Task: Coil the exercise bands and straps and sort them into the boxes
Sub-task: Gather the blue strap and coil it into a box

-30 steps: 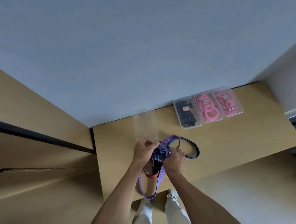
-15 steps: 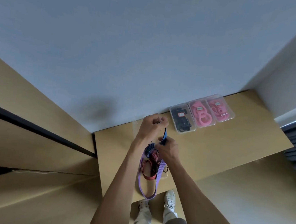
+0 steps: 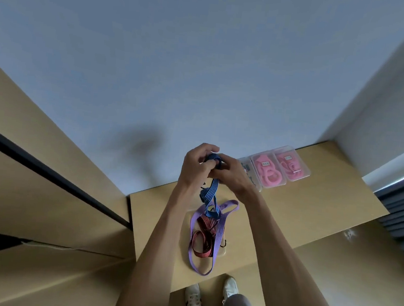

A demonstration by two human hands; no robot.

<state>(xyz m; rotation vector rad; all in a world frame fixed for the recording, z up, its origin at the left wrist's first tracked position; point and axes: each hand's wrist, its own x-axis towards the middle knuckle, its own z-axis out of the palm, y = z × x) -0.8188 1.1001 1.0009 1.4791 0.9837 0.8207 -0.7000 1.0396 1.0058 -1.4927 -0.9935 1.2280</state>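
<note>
Nothing here reads clearly. A small white label (image 3: 265, 163) sits on the lid of the middle clear box (image 3: 270, 184), another white label (image 3: 287, 158) on the right-hand clear box (image 3: 304, 171), both over pink bands; their print is too small and blurred to make out.

black-strap box (image 3: 252, 173) mostly behind right hand (image 3: 233, 174)

Soft daylight, wide-angle edge distortion
</note>
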